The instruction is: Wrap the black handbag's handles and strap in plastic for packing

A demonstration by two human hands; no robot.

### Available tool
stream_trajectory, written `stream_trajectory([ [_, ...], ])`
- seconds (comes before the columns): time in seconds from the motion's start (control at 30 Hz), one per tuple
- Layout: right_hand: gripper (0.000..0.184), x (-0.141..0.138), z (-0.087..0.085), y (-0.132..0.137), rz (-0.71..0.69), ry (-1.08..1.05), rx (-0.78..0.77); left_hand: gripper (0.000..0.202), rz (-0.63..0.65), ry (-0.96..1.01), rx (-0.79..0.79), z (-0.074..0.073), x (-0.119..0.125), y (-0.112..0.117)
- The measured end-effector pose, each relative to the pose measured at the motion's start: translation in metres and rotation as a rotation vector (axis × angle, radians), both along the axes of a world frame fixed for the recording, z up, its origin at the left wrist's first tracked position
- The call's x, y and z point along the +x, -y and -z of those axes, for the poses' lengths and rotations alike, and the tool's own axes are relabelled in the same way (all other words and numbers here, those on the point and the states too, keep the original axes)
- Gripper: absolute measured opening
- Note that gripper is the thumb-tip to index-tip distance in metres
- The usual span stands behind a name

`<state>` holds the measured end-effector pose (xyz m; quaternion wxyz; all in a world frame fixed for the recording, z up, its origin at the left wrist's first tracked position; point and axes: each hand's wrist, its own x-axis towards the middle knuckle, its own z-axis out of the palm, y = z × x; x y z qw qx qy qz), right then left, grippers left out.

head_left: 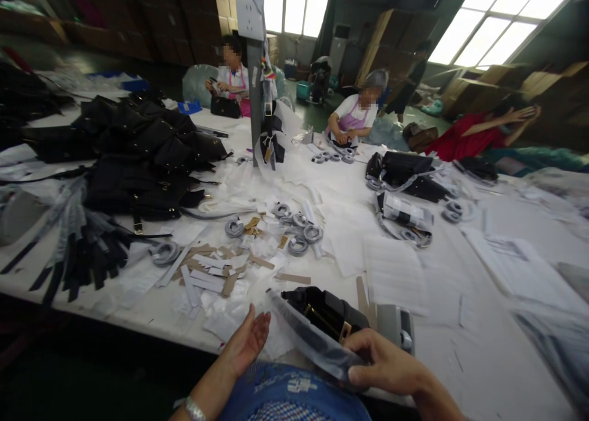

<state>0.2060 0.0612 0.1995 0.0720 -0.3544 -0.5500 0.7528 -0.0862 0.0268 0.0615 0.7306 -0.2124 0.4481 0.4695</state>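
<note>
My right hand (384,366) is closed on the lower edge of a clear plastic sleeve (313,341) at the table's near edge. A black bag part with gold hardware (329,313) lies under and behind that sleeve. My left hand (246,341) hovers just left of the sleeve, palm up and fingers spread, holding nothing. A metal bracelet sits on its wrist. Blue fabric (285,393) shows below, between my arms.
The white table (483,359) carries paper and cardboard strips (209,270), grey tape rolls (299,227), a heap of black bags (142,145), black straps (92,255) and wrapped bags (405,175). A grey post (255,77) stands mid-table. Two seated people work at the far side; another in red reaches at right.
</note>
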Motion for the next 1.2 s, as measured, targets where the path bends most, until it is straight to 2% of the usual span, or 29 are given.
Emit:
stream_trajectory([
  [0.1,0.050,0.004,-0.011,0.000,0.105,-0.079,0.008,0.051,0.005,-0.023,-0.016,0.003,0.012,-0.015],
  [0.2,0.048,0.010,-0.020,-0.001,0.139,-0.109,0.020,0.057,0.070,0.056,0.087,-0.003,0.023,-0.036],
  [0.27,0.048,0.015,-0.023,0.000,0.139,-0.108,0.023,0.057,0.039,0.095,0.210,-0.014,0.027,-0.055],
  [0.37,0.051,0.025,-0.023,0.004,0.175,-0.074,0.045,0.044,-0.143,0.008,0.337,-0.035,0.021,-0.087],
  [0.43,0.051,0.032,-0.023,0.007,0.206,-0.024,0.083,0.035,-0.227,-0.066,0.379,-0.051,0.008,-0.105],
  [0.53,0.050,0.042,-0.022,0.012,0.235,0.081,0.177,0.027,-0.250,-0.125,0.433,-0.074,-0.017,-0.123],
  [0.67,0.046,0.047,-0.017,0.022,0.260,0.231,0.306,0.027,-0.226,-0.165,0.525,-0.103,-0.031,-0.128],
  [0.73,0.043,0.043,-0.012,0.026,0.285,0.258,0.312,0.028,-0.224,-0.148,0.573,-0.115,-0.025,-0.127],
  [0.83,0.036,0.033,-0.006,0.028,0.317,0.235,0.261,0.028,-0.185,-0.144,0.592,-0.129,-0.003,-0.120],
  [0.9,0.034,0.026,-0.003,0.026,0.348,0.199,0.247,0.025,-0.107,-0.142,0.584,-0.135,0.016,-0.114],
  [0.97,0.033,0.021,-0.002,0.022,0.387,0.155,0.277,0.021,0.029,-0.130,0.564,-0.143,0.034,-0.106],
  [1.03,0.031,0.018,-0.005,0.018,0.406,0.119,0.316,0.020,0.158,-0.130,0.558,-0.155,0.044,-0.100],
  [1.07,0.029,0.017,-0.007,0.016,0.411,0.111,0.326,0.020,0.180,-0.144,0.571,-0.163,0.044,-0.099],
  [1.1,0.027,0.018,-0.008,0.015,0.416,0.112,0.331,0.021,0.167,-0.159,0.602,-0.173,0.042,-0.100],
  [1.2,0.021,0.027,-0.002,0.018,0.432,0.173,0.350,0.033,-0.055,-0.168,0.747,-0.206,0.026,-0.112],
])
